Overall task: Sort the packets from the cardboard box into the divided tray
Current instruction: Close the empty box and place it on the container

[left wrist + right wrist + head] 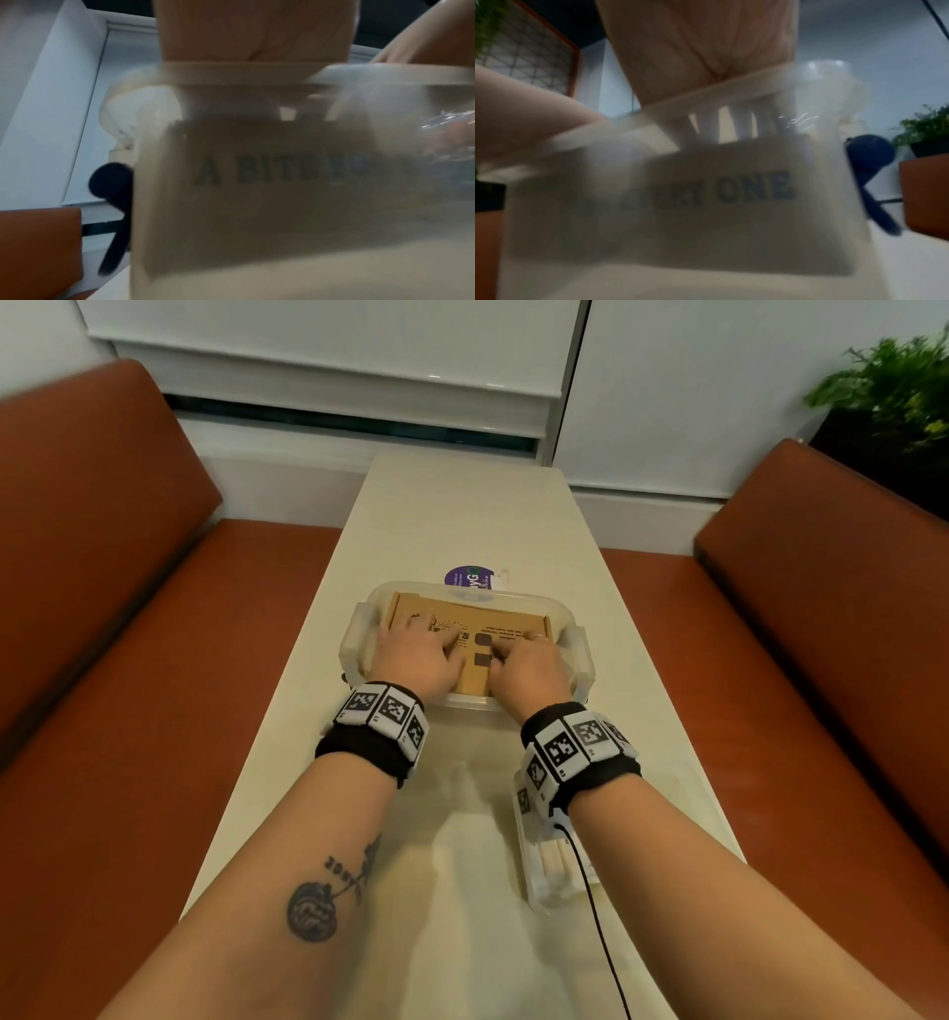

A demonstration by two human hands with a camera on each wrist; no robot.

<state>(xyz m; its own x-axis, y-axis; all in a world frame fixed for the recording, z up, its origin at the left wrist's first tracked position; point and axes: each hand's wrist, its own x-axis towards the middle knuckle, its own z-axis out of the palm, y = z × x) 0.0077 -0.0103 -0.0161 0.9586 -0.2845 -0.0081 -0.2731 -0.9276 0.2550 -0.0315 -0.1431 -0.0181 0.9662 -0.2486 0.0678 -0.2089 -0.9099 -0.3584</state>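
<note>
The cardboard box sits inside a clear plastic container on the desk. The left hand and the right hand lie on the box lid; whether the fingers press flat or hook an edge cannot be told. The divided tray lies nearer the person than the container. Advice: lift the lid evenly with both hands. The wrist views alone show lettering on the box's front wall, seen blurred through the container.
</note>
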